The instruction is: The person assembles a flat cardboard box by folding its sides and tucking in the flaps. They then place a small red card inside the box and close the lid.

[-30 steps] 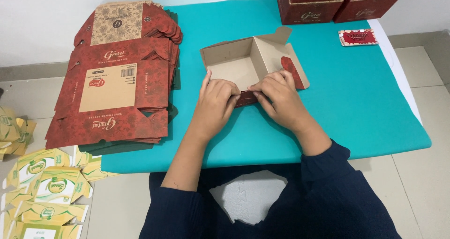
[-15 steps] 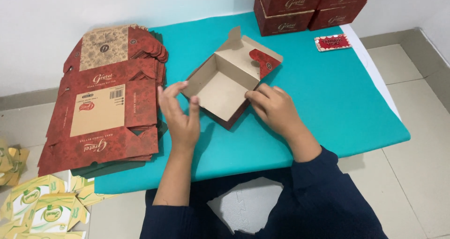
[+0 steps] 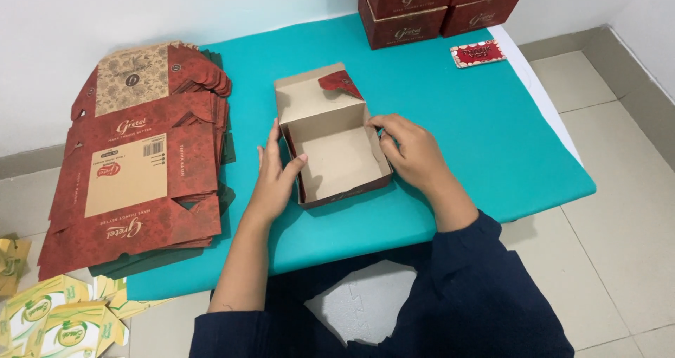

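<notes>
Box: a half-assembled red cardboard box with a plain brown inside (image 3: 336, 163) is being held upright near the middle of the teal-covered table (image 3: 485, 140), its open top facing up and its lid flap (image 3: 309, 94) standing away from the person.
Left hand: the left hand (image 3: 275, 172) is being pressed flat and open against the box's left wall, with the thumb hooked over the rim; nothing is being gripped in it.
Right hand: the right hand (image 3: 411, 151) is being curled at the right wall, its fingertips pinching or pushing the top edge near the far corner; whether a tab is being tucked there cannot be told.
Risk, walls: the side walls are likely being kept up only by the two hands, so they could spring outward if either hand is being lifted too soon.
Risk, crease: the thin card could be buckled or torn at the right corner if it is being pushed too hard.
Risk, sliding: the light box could be skidded over the smooth cover by uneven pressure.
Surroundings: a stack of flat red cardboard box blanks (image 3: 137, 168) is lying just left of the left hand, finished red boxes (image 3: 422, 7) are standing at the far edge, and a small red packet (image 3: 478, 53) is lying beside them, all well apart from the work.
</notes>
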